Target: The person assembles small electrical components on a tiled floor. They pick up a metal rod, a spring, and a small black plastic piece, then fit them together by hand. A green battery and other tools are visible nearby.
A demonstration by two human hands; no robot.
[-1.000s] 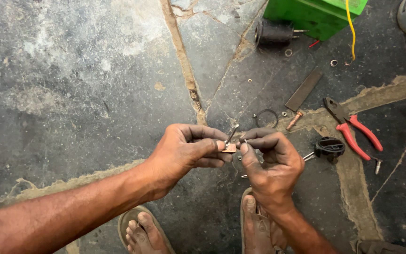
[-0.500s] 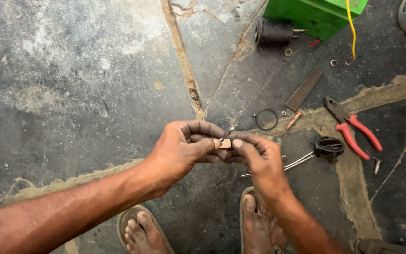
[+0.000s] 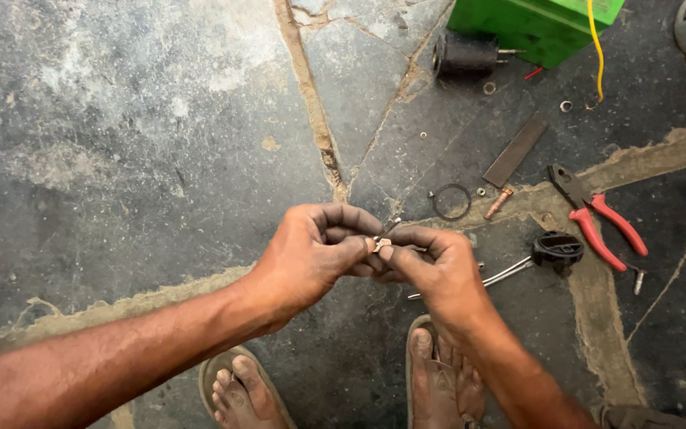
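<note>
The left hand (image 3: 311,258) and the right hand (image 3: 430,266) are together over the stone floor (image 3: 121,119), fingertips meeting and pinched on a small metal part (image 3: 380,244). It is mostly hidden by the fingers, so I cannot tell its shape. At the top edge stands a green box (image 3: 533,28), cut off, with a yellow wire (image 3: 596,48) hanging over it. Beside it lies a black cylinder (image 3: 462,56). On the right lie red-handled pliers (image 3: 597,218), a flat file (image 3: 515,151) and a black ring (image 3: 451,202).
</note>
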